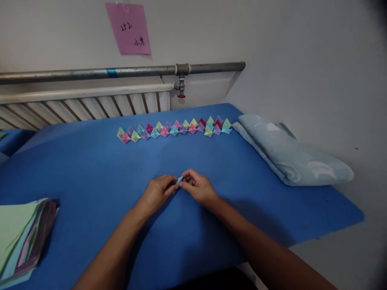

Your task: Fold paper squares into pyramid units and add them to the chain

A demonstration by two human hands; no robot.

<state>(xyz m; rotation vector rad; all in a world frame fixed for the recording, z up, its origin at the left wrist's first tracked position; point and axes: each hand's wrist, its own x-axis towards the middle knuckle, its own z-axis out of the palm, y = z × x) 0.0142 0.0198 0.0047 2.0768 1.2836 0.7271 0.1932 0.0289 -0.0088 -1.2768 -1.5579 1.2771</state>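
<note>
A small piece of folded light-blue paper [179, 180] is pinched between both hands, above the middle of the blue-covered surface [99, 173]. My left hand [159, 191] grips its left side with thumb and fingers. On the right side, my right hand [198, 186] holds it between thumb and fingertips. Fingers cover much of the paper, so its full shape is hidden. Farther back, several small folded paper boats [165, 131] in pink, green, purple, blue, yellow and red stand in close rows.
Coloured paper sheets [18, 225] lie stacked at the near left. A folded pale-blue patterned cloth [290, 151] rests at the right by the wall. Behind the surface are a radiator [90, 105], a metal pipe [142, 71] with a red-handled valve [181, 96], and a pink note [128, 29].
</note>
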